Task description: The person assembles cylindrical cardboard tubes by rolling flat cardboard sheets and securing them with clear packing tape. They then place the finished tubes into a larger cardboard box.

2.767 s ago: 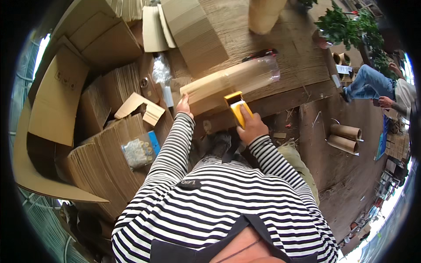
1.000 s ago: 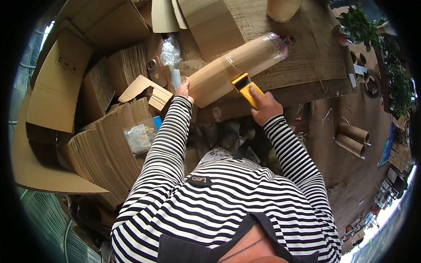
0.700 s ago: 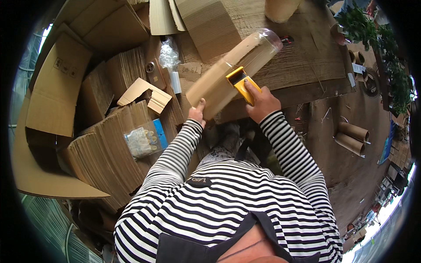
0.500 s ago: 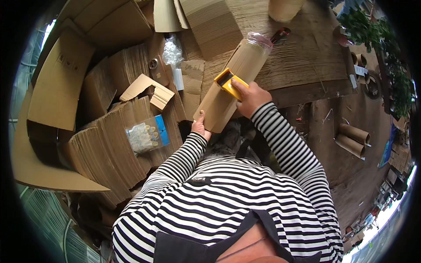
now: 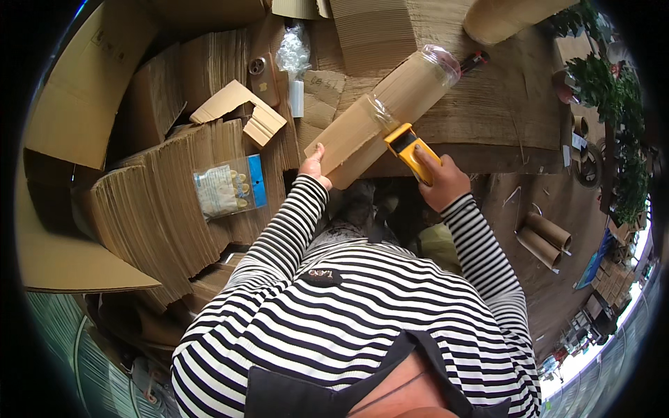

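Observation:
A long, narrow cardboard package [image 5: 352,136] lies slanted in front of me, its near end toward my body. My left hand [image 5: 315,167] grips that near end, thumb on top and fingers underneath. Clear plastic [image 5: 440,63] wraps the far end, and a strip of clear tape [image 5: 380,111] crosses the middle. At the package's right edge, a yellow tape dispenser [image 5: 412,155] with a black part is held in my right hand [image 5: 447,184], the thumb along its top. Whether tape still joins dispenser and package I cannot tell.
Stacked cardboard sheets [image 5: 150,191] fill the left, bearing a clear packet [image 5: 230,187] with a blue header. Behind stands a large open carton [image 5: 90,90]. A red-and-black object [image 5: 475,61] lies past the package. Brown cardboard tubes [image 5: 540,240] lie at right; another tube [image 5: 509,19] is at the top.
My right hand has carried the tape dispenser from the package's top to its right edge, rightward and nearer me. Clear tape now shows across the middle. My left hand keeps its hold.

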The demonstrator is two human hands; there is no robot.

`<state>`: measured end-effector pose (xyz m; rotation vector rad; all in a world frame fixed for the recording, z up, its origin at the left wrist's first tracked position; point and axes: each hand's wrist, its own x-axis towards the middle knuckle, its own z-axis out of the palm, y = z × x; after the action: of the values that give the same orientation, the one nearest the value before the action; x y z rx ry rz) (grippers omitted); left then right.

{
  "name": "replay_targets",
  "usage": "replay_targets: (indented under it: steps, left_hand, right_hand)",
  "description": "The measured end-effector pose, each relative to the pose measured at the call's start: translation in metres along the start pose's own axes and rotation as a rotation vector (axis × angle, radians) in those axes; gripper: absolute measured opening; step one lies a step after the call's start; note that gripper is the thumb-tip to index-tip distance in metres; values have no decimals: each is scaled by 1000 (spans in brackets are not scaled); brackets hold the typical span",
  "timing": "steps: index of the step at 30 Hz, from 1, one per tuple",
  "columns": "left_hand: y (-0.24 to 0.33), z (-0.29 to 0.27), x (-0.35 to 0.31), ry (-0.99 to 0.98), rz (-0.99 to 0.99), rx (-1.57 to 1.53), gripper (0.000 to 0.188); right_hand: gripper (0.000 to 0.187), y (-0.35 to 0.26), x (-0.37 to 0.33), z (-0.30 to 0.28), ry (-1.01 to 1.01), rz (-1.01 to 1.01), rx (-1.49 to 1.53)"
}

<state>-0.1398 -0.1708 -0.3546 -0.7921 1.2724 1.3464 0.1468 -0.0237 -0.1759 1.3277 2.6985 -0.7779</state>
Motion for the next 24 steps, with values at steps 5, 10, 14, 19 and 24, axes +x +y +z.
replay_targets:
  steps: [5, 10, 14, 19, 24]
  left_hand:
    - [44, 7, -25, -254, 131, -83, 55]
    - [22, 12, -4, -53, 330, 67, 78]
    - [28, 12, 8, 24, 198, 0, 65]
    - [41, 32, -25, -8, 19, 0, 68]
    - [94, 25, 15, 58, 85, 154, 63]
  right_hand:
    - [62, -28, 51, 9, 30, 0, 42]
    - [64, -59, 77, 4, 77, -7, 13]
    - [62, -28, 30, 7, 26, 1, 23]
    - [62, -11, 16, 19, -22, 20, -61]
    - [61, -19, 60, 37, 88, -44, 33]
